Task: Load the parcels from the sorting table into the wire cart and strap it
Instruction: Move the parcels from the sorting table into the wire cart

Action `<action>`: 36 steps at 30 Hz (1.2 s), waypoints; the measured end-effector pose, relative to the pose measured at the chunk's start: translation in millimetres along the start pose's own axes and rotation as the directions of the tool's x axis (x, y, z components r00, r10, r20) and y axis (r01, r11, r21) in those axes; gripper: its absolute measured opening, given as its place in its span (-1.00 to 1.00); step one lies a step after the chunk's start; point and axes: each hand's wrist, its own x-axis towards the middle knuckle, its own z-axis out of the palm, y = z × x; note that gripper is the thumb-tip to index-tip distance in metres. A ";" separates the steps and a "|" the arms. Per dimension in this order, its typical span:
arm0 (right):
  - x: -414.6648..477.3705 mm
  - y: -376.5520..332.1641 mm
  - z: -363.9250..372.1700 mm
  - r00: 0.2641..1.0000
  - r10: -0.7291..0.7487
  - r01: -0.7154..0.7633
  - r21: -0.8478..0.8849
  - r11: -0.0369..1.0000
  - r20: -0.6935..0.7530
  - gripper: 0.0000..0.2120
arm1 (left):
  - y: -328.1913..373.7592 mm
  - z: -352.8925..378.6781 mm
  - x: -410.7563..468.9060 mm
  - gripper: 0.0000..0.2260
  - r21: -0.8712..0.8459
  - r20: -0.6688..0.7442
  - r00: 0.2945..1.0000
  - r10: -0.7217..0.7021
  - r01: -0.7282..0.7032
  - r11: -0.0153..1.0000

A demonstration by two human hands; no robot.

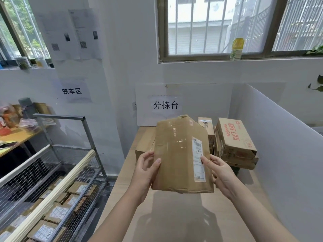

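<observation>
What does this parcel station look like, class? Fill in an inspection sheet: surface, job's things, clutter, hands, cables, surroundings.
Surface: pale wooden sorting table, boxes at its far end.
Job's things: taped brown parcel held above the table; red-printed box stacked at right; wire cart at left, labelled parcels inside.
Clutter: packets and flask on the far-left desk.
Hands: left hand and right hand grip the parcel's sides.
Cables: nothing seen.
Surroundings: barred window, paper sign, white partition.
</observation>
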 end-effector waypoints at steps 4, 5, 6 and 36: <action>-6.4 -9.5 1.1 0.996 -0.071 0.073 0.035 0.997 -0.053 -0.48 | -10.9 -2.1 5.8 -0.74 0.059 -0.094 0.994 0.063 -0.057 0.997; -7.7 -10.1 0.6 0.995 -0.084 0.085 0.029 0.996 -0.053 -0.52 | -13.2 -3.1 6.8 -0.74 0.075 -0.109 0.992 0.068 -0.060 0.995; -9.0 -10.4 0.4 0.994 -0.097 0.099 0.022 0.995 -0.048 -0.55 | -15.0 -3.9 6.8 -0.74 0.088 -0.120 0.990 0.070 -0.060 0.994; -64.6 8.1 20.7 0.964 -0.167 0.151 -0.090 0.984 -0.208 -0.55 | -23.9 -7.2 -22.5 -0.63 -0.045 0.108 0.984 -0.140 0.146 0.988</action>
